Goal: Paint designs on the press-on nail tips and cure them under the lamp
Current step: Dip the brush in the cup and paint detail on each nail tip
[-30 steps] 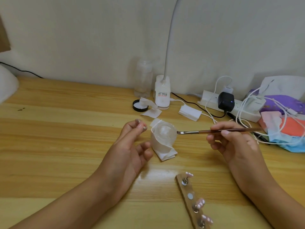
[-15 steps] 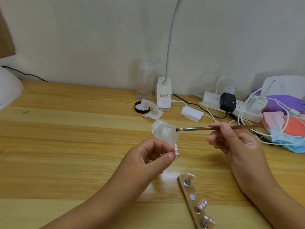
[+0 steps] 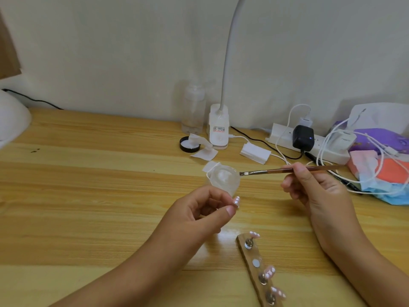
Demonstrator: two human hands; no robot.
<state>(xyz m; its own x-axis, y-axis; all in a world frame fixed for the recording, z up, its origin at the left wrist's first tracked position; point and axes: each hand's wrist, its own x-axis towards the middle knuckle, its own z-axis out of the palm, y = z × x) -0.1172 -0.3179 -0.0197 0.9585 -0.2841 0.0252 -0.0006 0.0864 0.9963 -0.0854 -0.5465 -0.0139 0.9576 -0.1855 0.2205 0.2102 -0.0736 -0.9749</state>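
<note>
In the head camera view, my left hand (image 3: 199, 216) is raised over the wooden surface (image 3: 88, 185). Its thumb and curled fingers (image 3: 228, 210) pinch one small pink nail tip (image 3: 236, 201) with white dots. My right hand (image 3: 314, 189) grasps a thin brush (image 3: 276, 171), held almost level. The bristles point left and reach the rim of a small clear jar (image 3: 224, 178); I cannot tell if they touch it. Nearer to me lies a wooden strip (image 3: 254, 253) with round metal holders. Three holders carry decorated nail tips (image 3: 269, 271) and one is bare. By the wall a white clip lamp (image 3: 218, 129) stands beside a clear bottle (image 3: 193, 109), with a power strip (image 3: 285, 138) to the right.
</note>
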